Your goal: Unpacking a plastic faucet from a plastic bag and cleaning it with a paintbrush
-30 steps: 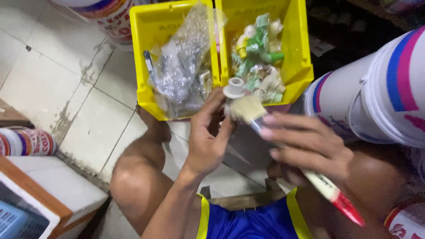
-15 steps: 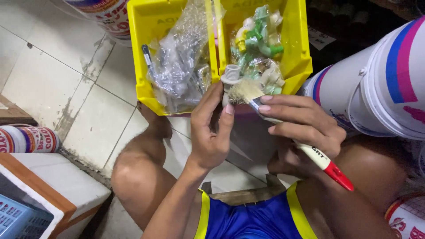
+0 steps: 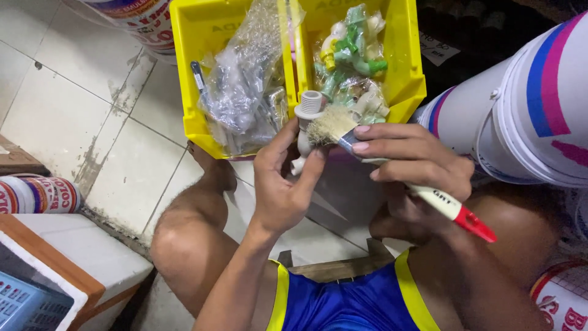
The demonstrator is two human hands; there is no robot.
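My left hand (image 3: 283, 181) grips a white plastic tap fitting (image 3: 306, 125) with a threaded end pointing up. My right hand (image 3: 411, 160) holds a paintbrush (image 3: 392, 171) with a white and red handle; its pale bristles rest against the side of the fitting. Both hands hover over my bare knees, just in front of a yellow divided bin (image 3: 190, 92). The bin's left compartment holds metal parts in clear plastic bags (image 3: 242, 92). Its right compartment holds green and white plastic fittings (image 3: 352, 61).
Large white paint buckets (image 3: 527, 110) with blue and pink stripes stand at the right. A can (image 3: 37, 195) lies at the left edge beside a white and orange box (image 3: 67, 263). Grey floor tiles (image 3: 73, 104) lie at the left. I sit on a wooden stool (image 3: 343, 266).
The view has shifted slightly. My hands keep the fitting and brush together, with the brush bristles staying against the fitting's upper part.
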